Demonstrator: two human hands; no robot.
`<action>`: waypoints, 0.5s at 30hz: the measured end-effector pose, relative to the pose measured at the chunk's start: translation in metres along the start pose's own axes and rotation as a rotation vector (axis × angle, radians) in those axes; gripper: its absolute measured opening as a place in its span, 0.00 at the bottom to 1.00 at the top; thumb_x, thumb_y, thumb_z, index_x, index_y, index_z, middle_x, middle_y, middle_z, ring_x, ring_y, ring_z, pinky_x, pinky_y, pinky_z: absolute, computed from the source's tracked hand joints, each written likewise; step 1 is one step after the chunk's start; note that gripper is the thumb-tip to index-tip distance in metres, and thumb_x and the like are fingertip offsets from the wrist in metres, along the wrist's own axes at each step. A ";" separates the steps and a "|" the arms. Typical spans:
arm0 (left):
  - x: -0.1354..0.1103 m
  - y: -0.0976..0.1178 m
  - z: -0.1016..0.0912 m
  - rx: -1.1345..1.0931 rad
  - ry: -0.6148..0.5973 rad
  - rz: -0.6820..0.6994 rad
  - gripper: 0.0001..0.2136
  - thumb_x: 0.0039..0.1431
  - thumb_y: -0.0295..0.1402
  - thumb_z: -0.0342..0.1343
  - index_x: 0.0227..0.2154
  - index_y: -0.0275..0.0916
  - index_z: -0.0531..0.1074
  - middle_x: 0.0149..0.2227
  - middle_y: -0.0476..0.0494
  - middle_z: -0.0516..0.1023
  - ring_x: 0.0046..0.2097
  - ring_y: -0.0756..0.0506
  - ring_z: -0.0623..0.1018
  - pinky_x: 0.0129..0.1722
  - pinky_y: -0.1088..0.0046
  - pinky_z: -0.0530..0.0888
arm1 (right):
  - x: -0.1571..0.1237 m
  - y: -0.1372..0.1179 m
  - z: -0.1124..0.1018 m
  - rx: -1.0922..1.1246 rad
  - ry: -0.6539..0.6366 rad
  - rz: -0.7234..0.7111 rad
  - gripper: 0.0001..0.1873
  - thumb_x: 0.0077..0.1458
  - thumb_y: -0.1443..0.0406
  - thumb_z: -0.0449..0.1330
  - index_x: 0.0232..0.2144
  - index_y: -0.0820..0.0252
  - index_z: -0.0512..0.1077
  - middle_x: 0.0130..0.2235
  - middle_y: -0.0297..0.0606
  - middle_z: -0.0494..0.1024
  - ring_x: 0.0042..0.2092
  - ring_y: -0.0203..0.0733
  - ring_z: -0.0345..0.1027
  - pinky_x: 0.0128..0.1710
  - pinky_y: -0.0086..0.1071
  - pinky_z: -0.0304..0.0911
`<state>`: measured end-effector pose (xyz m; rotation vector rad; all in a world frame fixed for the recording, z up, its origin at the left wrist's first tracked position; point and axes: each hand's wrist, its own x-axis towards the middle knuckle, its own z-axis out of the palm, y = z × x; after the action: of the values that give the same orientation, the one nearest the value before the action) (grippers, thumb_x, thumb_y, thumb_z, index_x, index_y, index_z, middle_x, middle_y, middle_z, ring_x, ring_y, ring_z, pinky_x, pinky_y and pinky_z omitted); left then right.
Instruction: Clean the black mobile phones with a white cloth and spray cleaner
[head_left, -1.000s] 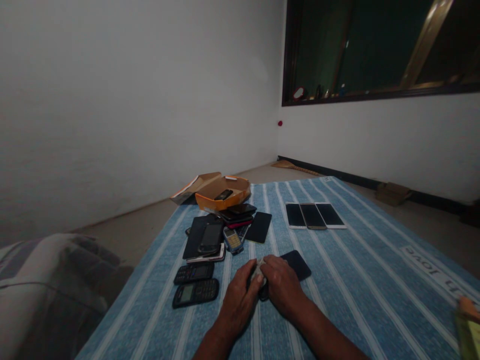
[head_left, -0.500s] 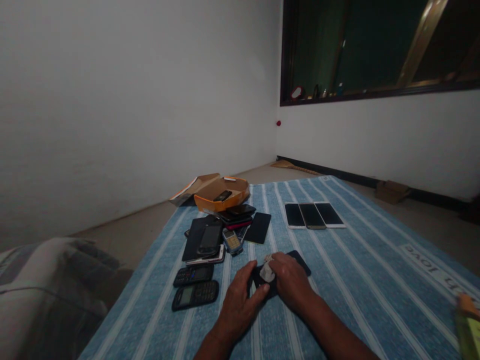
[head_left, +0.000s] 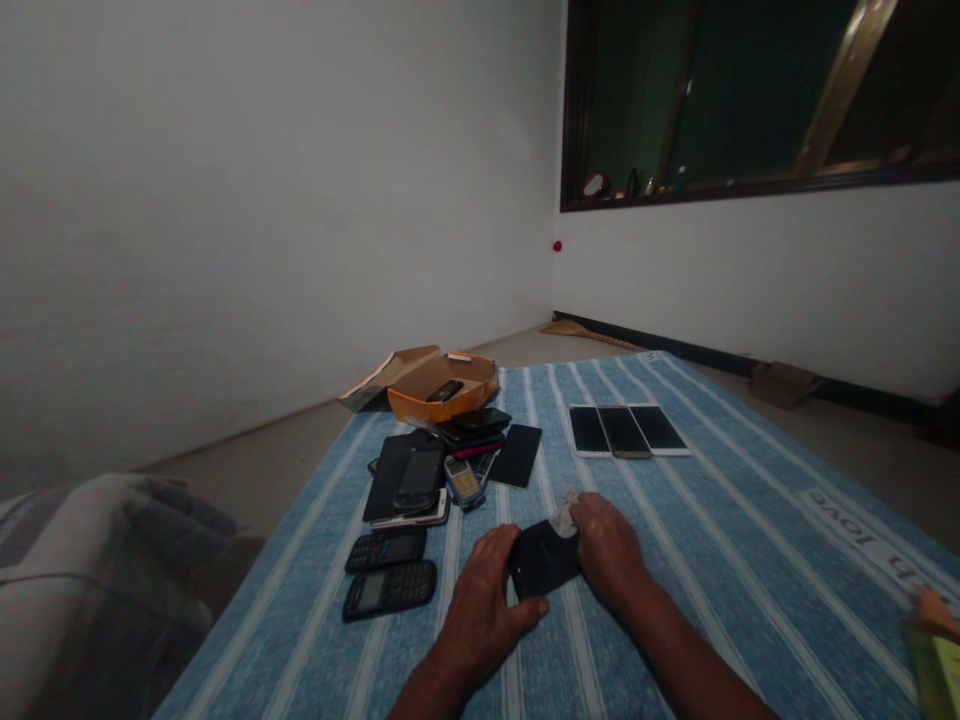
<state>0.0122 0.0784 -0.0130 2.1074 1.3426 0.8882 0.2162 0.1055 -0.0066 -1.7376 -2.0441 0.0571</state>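
A dark smartphone (head_left: 542, 560) lies on the blue striped mat (head_left: 720, 560) in front of me. My left hand (head_left: 487, 600) rests on the phone's near left end, with fingers curled round its edge. My right hand (head_left: 607, 550) is closed on a small white cloth (head_left: 562, 518) and presses it against the phone's far right end. Both forearms reach in from the bottom of the view.
A heap of phones (head_left: 442, 465) lies ahead on the left, with two keypad phones (head_left: 388, 570) nearer me. An orange box (head_left: 442, 385) stands behind the heap. Three smartphones (head_left: 626, 430) lie in a row to the right. A grey bundle (head_left: 97, 590) sits at the left.
My right hand has slid the white cloth to the right along the phone, which now shows between my hands. My left hand stays at its near end.
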 end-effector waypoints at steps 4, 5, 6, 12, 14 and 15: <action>0.001 -0.004 0.003 0.021 0.031 0.062 0.33 0.45 0.32 0.64 0.57 0.39 0.66 0.57 0.34 0.72 0.59 0.32 0.70 0.59 0.45 0.67 | -0.009 -0.021 0.012 0.087 0.028 -0.169 0.14 0.56 0.77 0.52 0.38 0.62 0.75 0.43 0.43 0.76 0.48 0.45 0.67 0.49 0.35 0.59; 0.001 -0.003 0.003 0.027 0.041 0.072 0.32 0.45 0.31 0.63 0.57 0.39 0.66 0.56 0.34 0.73 0.59 0.32 0.70 0.58 0.46 0.68 | -0.012 -0.027 0.014 0.110 0.028 -0.220 0.13 0.56 0.76 0.54 0.39 0.62 0.75 0.44 0.44 0.76 0.48 0.46 0.66 0.49 0.36 0.59; 0.001 -0.003 0.003 0.033 0.053 0.079 0.31 0.46 0.31 0.62 0.56 0.39 0.66 0.56 0.35 0.73 0.58 0.33 0.71 0.58 0.47 0.69 | -0.014 -0.033 0.016 0.132 0.025 -0.262 0.12 0.57 0.75 0.55 0.40 0.61 0.75 0.44 0.44 0.76 0.48 0.46 0.66 0.49 0.36 0.59; 0.000 0.002 0.001 0.050 0.051 0.070 0.29 0.46 0.31 0.62 0.55 0.39 0.67 0.55 0.35 0.74 0.58 0.33 0.72 0.57 0.49 0.70 | -0.011 -0.030 0.010 0.125 -0.018 -0.206 0.13 0.58 0.75 0.53 0.38 0.59 0.75 0.41 0.41 0.76 0.45 0.44 0.67 0.46 0.34 0.60; 0.000 0.000 0.001 0.053 0.041 0.054 0.31 0.45 0.30 0.62 0.55 0.39 0.67 0.56 0.34 0.73 0.59 0.33 0.71 0.58 0.47 0.69 | -0.006 -0.018 0.006 0.069 0.005 -0.103 0.13 0.56 0.76 0.52 0.36 0.61 0.75 0.41 0.42 0.76 0.46 0.45 0.67 0.46 0.34 0.60; 0.000 -0.001 0.002 0.054 0.039 0.052 0.31 0.44 0.30 0.62 0.56 0.39 0.66 0.56 0.34 0.72 0.59 0.33 0.70 0.58 0.46 0.68 | -0.004 -0.013 0.004 0.047 0.013 -0.061 0.14 0.56 0.77 0.51 0.34 0.61 0.75 0.41 0.43 0.76 0.45 0.45 0.68 0.46 0.34 0.60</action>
<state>0.0128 0.0784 -0.0148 2.1857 1.3504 0.9282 0.2029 0.0998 -0.0075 -1.6419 -2.0688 0.0742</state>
